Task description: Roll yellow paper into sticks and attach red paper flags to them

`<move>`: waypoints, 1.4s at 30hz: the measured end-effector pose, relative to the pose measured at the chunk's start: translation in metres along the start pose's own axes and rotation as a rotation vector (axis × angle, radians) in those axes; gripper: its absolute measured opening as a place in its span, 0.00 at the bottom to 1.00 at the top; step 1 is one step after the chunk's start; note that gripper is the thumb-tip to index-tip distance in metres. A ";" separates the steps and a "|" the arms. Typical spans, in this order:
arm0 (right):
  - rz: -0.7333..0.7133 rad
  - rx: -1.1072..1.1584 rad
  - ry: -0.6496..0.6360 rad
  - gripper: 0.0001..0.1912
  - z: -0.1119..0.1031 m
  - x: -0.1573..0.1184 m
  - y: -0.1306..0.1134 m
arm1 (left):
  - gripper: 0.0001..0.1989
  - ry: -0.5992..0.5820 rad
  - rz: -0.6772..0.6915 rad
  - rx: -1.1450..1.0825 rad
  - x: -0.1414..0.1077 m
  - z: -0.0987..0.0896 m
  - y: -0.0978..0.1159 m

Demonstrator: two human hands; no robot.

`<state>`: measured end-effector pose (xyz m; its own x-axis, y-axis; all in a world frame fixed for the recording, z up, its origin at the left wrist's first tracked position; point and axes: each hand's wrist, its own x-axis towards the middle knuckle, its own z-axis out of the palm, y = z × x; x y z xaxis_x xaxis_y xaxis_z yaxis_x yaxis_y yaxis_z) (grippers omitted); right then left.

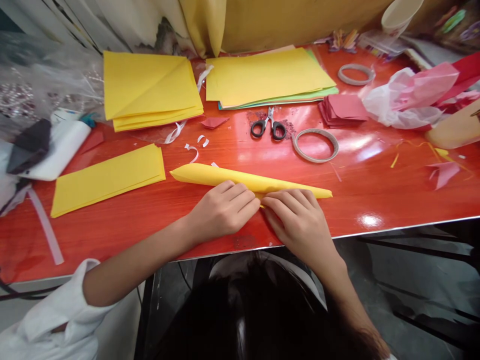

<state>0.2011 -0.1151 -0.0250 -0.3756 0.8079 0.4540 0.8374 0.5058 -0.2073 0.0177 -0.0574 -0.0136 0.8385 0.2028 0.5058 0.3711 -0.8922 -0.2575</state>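
Note:
A sheet of yellow paper [225,175], rolled or folded over into a long narrow shape, lies across the red table in front of me. My left hand [227,207] has its fingers closed on the near edge of the paper, left of the middle. Right beside it, my right hand [296,212] presses and pinches the same edge, its fingertips almost meeting the left ones. Both thumbs are mostly hidden. Beyond the paper lie black-handled scissors [270,124] and a roll of tape [315,145].
Stacks of yellow sheets [150,90] and mixed coloured sheets [266,75] lie at the back. Folded yellow strips [108,180] are on the left. Red paper pieces [343,110], a second tape roll [356,74] and pink tissue [423,87] sit right. The table's front edge [405,229] runs close by.

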 end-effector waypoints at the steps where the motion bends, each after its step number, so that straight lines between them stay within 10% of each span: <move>1: 0.002 0.001 -0.004 0.05 0.000 0.000 0.000 | 0.06 -0.007 -0.010 0.000 0.000 0.000 0.000; 42: 0.011 0.020 -0.021 0.05 0.000 0.001 0.001 | 0.06 0.052 0.015 -0.060 0.001 -0.003 0.001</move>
<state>0.2013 -0.1138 -0.0245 -0.3749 0.8197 0.4330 0.8334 0.5026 -0.2298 0.0175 -0.0588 -0.0109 0.8213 0.1688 0.5450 0.3324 -0.9180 -0.2165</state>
